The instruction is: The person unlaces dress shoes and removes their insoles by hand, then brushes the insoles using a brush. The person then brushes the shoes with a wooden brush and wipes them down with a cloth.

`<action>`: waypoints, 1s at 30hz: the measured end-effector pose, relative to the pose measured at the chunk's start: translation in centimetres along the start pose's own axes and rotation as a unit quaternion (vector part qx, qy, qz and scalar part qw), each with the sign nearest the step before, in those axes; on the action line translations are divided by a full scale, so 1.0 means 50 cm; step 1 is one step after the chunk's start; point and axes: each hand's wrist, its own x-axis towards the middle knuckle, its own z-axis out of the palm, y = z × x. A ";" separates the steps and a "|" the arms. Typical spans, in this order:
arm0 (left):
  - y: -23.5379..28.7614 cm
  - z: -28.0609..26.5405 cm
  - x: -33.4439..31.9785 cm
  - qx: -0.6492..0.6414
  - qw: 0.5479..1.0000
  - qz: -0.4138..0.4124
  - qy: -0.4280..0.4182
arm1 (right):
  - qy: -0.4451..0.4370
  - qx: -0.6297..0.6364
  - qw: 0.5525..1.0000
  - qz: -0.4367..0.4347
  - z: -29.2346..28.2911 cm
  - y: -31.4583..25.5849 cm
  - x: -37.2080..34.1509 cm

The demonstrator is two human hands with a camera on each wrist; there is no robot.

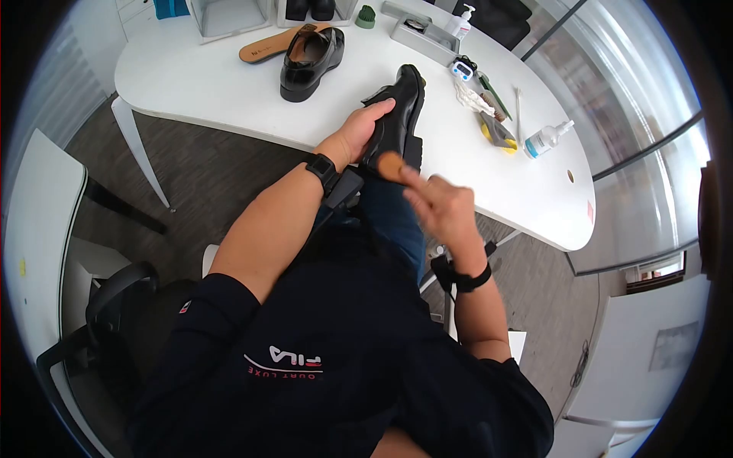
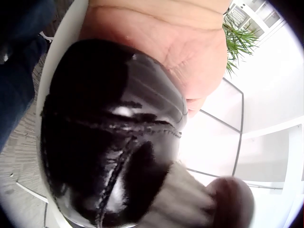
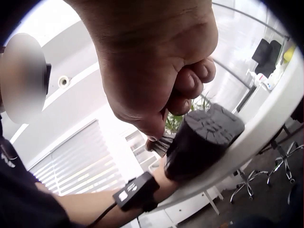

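The fingers of the right hand (image 1: 444,210) are curled and pinch a brown brush (image 1: 390,166), its bristles against the heel end of a glossy black shoe (image 1: 392,130). The left hand (image 1: 359,136) grips that shoe from the other side, thumb laid along it; its other fingers are mostly hidden.

The shoe lies between the two hands, over the near edge of a white table (image 1: 221,85). Its toe points away from the person, beyond the left thumb, and its heel comes back toward the right fingers. The long axis runs outward from the body, leaning slightly right, with the shoe tipped so the sole faces right. Whether it rests on the tabletop, I cannot tell.

Beyond the left fingers and to their left stand a second black shoe (image 1: 309,67) and a tan insole (image 1: 266,50). Past the right fingers, farther right, lie a white cloth (image 1: 472,96), a small timer (image 1: 462,70) and a spray bottle (image 1: 547,140).

Outward from there, a grey floor (image 1: 229,156) spreads below, a glass wall (image 1: 637,84) rises to the right of both hands, and a black chair (image 1: 137,273) sits behind and left of the left hand. The left wrist view adds a green plant (image 2: 239,40).
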 end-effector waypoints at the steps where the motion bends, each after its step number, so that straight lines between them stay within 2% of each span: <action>1: -0.001 0.003 -0.001 0.006 1.000 -0.001 0.013 | 0.007 -0.030 0.999 -0.043 0.007 -0.002 -0.012; 2: 0.000 0.006 0.000 0.013 1.000 -0.003 0.025 | 0.008 -0.031 0.999 -0.044 0.014 0.006 -0.016; 4: -0.001 0.013 -0.005 0.007 1.000 0.001 0.017 | 0.098 -0.021 0.992 0.072 0.022 0.017 -0.032; 6: 0.008 0.024 -0.017 0.005 0.999 -0.013 0.030 | 0.094 -0.030 0.990 0.103 0.019 0.011 -0.045; 8: 0.010 0.018 -0.010 0.013 0.999 -0.020 0.034 | 0.026 -0.063 0.996 -0.063 0.019 -0.004 -0.056; 10: 0.007 0.016 -0.006 0.017 0.999 -0.005 0.035 | 0.012 -0.064 0.997 -0.049 0.041 0.006 -0.075; 12: 0.009 0.019 -0.005 0.018 0.999 -0.005 0.043 | 0.109 -0.039 0.993 0.017 0.049 0.030 -0.083; 16: 0.006 0.013 -0.005 0.015 0.999 -0.019 0.032 | 0.079 -0.027 0.996 -0.026 0.049 0.024 -0.086; 18: 0.004 0.010 0.000 0.016 0.999 -0.022 0.028 | 0.034 -0.038 0.998 -0.033 0.063 0.011 -0.087; 20: 0.008 0.016 -0.003 0.014 0.999 -0.020 0.027 | 0.059 -0.019 0.998 -0.022 0.063 0.012 -0.068; 22: 0.004 0.022 -0.007 0.022 0.999 -0.015 0.036 | 0.124 -0.020 0.991 0.043 0.062 -0.002 -0.051; 24: 0.003 0.021 -0.004 0.024 0.999 -0.017 0.027 | 0.113 -0.014 0.992 0.054 0.049 -0.012 -0.034; 26: 0.002 0.023 -0.003 0.026 0.999 -0.020 0.018 | 0.024 -0.054 0.998 -0.016 0.029 -0.021 -0.013; 28: -0.001 0.023 -0.004 0.019 0.999 -0.025 -0.007 | 0.013 -0.062 0.998 -0.011 0.007 -0.018 0.015; 30: -0.006 0.025 -0.009 0.046 0.999 -0.020 -0.010 | 0.045 -0.093 0.990 0.095 -0.002 0.007 0.046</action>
